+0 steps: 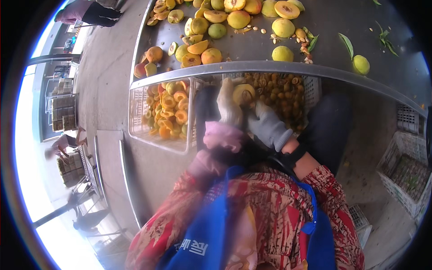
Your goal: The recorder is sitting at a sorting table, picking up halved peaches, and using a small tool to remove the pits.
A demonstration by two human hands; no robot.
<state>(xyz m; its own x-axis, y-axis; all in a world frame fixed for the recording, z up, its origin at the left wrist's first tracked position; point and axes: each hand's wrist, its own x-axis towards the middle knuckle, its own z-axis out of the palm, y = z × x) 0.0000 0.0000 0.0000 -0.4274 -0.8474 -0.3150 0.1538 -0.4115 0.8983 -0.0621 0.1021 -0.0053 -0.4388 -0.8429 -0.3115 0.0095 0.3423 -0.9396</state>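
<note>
Low in front of me, just below the metal table edge, my left hand (228, 107) in a pale glove grips a yellow peach half (243, 94) whose cut face is turned up. Close against its right side is my right hand (269, 125) in a grey glove, fingers curled toward the fruit. Whatever those fingers hold is hidden. Under both hands a white crate (311, 92) holds many brown peach pits (281, 90). Left of my knee, a clear plastic crate (191, 128) is filled with orange-yellow peach halves (167, 110).
The metal table (252, 49) carries whole and cut peaches (238, 19), loose kernels and green leaves (346, 44). Its raised rim (279, 67) crosses above my hands. A white crate (400, 189) stands on the floor at right. Far left, people work near stacked crates (64, 110).
</note>
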